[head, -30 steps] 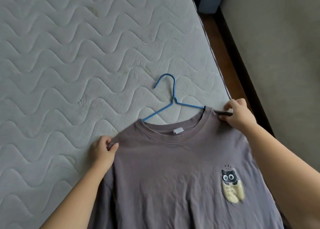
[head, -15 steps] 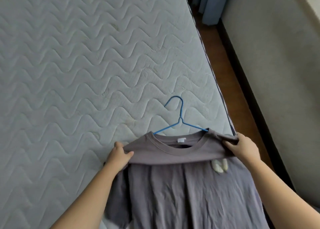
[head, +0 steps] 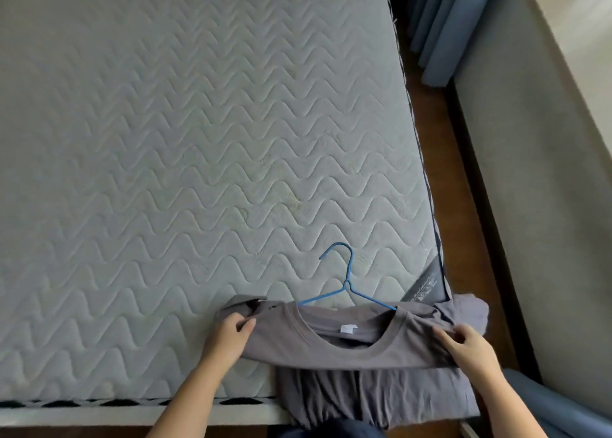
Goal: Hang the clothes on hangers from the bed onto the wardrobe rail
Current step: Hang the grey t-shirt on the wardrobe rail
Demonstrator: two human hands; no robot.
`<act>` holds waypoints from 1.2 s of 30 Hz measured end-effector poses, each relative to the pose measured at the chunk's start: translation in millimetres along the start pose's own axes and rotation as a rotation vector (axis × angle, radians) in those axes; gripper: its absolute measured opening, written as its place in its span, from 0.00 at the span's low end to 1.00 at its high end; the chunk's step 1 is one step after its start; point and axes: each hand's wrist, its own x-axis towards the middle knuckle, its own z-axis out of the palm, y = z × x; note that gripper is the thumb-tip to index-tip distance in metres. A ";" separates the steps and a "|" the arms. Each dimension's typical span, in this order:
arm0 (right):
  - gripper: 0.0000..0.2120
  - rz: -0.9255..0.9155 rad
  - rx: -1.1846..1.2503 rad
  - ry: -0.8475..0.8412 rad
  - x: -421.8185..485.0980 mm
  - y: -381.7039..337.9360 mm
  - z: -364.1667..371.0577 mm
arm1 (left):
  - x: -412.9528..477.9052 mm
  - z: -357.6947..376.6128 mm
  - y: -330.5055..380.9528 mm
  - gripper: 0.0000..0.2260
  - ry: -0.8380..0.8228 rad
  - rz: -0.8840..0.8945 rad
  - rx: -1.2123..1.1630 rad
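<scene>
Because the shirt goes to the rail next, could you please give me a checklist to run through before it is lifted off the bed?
1. Blue hanger arms inside the grey T-shirt collar: ok, both run under the neckline.
2. Hook free to grab: ok, it lies bare on the mattress.
3. Shoulders seated on the hanger ends: cannot tell, fabric hides them.
4. Grip: left hand pinches the shoulder fabric, ok; right hand, cannot tell.
5. Shirt smooth: not ok, sleeves bunched.
6. Wardrobe rail within reach: cannot tell, not in view.
</scene>
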 end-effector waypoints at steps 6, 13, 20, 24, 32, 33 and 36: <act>0.09 -0.214 -0.135 0.010 -33.1 -12.7 -0.6 | -46.3 -28.0 -31.2 0.10 0.127 0.006 -0.021; 0.09 -0.299 -0.316 -0.035 -70.6 -32.7 19.0 | -117.4 -26.3 -103.4 0.08 0.136 -0.124 -0.126; 0.11 -0.600 -0.412 -0.050 -123.3 -133.7 81.5 | -181.8 -39.6 -223.4 0.08 0.319 -0.197 -0.432; 0.07 -0.803 -0.454 -0.080 -205.1 -181.1 152.2 | -237.8 -52.1 -314.3 0.07 0.511 -0.264 -0.635; 0.09 -1.149 -0.641 -0.342 -383.7 -224.2 325.7 | -365.0 -56.4 -520.8 0.07 0.777 -0.510 -0.748; 0.11 -1.201 -0.683 -0.370 -407.4 -235.4 345.4 | -379.4 -63.7 -540.0 0.06 0.823 -0.537 -0.712; 0.12 -1.376 -0.758 -0.375 -480.9 -283.6 395.9 | -419.1 -106.5 -586.6 0.07 0.991 -0.586 -0.547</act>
